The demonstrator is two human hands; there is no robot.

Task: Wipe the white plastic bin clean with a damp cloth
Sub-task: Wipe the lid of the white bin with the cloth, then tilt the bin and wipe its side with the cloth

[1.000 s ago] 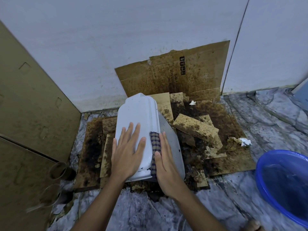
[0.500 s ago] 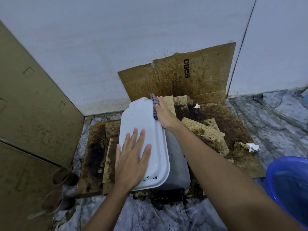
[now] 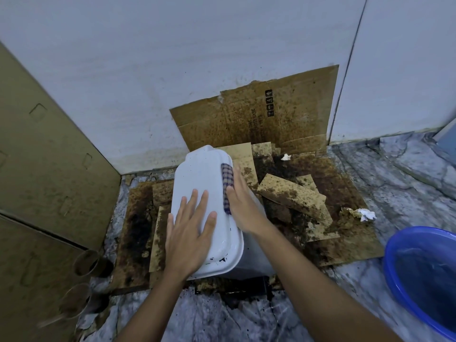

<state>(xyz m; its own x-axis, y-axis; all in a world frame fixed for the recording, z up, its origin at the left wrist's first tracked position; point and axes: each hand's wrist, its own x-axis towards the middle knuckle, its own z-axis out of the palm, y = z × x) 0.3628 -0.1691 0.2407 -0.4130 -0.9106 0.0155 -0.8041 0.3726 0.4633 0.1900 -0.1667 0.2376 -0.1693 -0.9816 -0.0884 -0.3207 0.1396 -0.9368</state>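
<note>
Grey marbled floor nearest you, spattered dark. Next, the white plastic bin, standing on stained cardboard. Your left hand lies flat on the bin's near top, fingers released and spread, likely bracing it against sliding. Your right hand runs along the bin's right rim, fingers straight, pressing the checked cloth there, not clenched round it. Dark flecks at the bin's near edge look unwiped. Beyond the bin, a leaning carton sheet shields the wall.

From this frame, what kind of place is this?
Likely a floor corner in a home utility area: marbled stone floor, white walls, stained cardboard under the white bin, a blue basin nearby.
</note>
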